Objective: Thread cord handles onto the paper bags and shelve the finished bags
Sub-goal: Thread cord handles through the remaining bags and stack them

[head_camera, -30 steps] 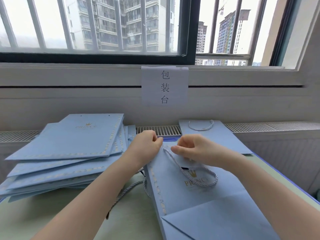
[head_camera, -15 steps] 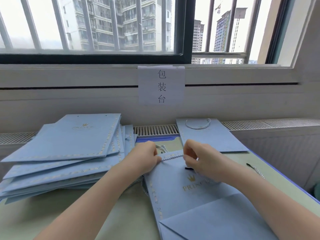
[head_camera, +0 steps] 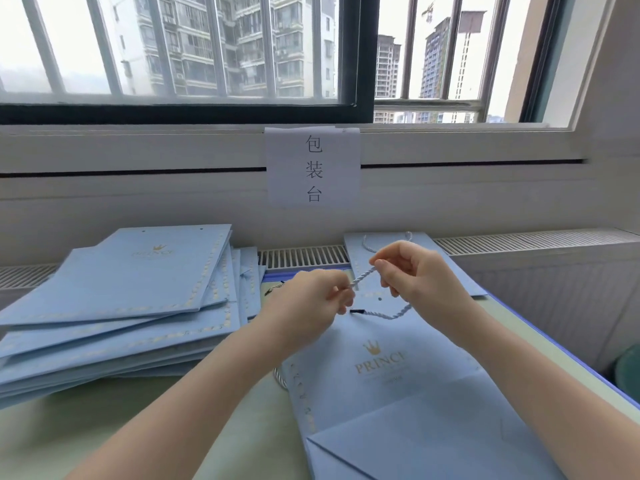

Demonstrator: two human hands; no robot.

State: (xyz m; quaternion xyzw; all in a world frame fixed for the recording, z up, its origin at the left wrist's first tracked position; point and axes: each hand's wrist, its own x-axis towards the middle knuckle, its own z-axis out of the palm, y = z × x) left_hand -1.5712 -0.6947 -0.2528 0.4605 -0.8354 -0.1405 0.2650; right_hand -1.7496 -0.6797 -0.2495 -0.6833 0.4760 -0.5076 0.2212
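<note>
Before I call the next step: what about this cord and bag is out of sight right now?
Head view only.
- Cord: where it goes past the left hand is hidden in that grip.
- Bag: its left top hole lies under the left hand; its bottom is cut by the frame's lower edge.
- Second cord: only a loop shows at the bag's left edge.
- Right hand: its palm side is turned away.

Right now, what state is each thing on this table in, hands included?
Left hand: pinches the cord, raised above the bag.
Right hand: pinches the same cord further along.
Cord: taut between the hands, its black-tipped end loose on the bag.
Front bag: flat, one punched hole visible.
Stack of bags: flat, fanned, top bag's holes empty.
Far bag: flat, handle fitted.
</note>
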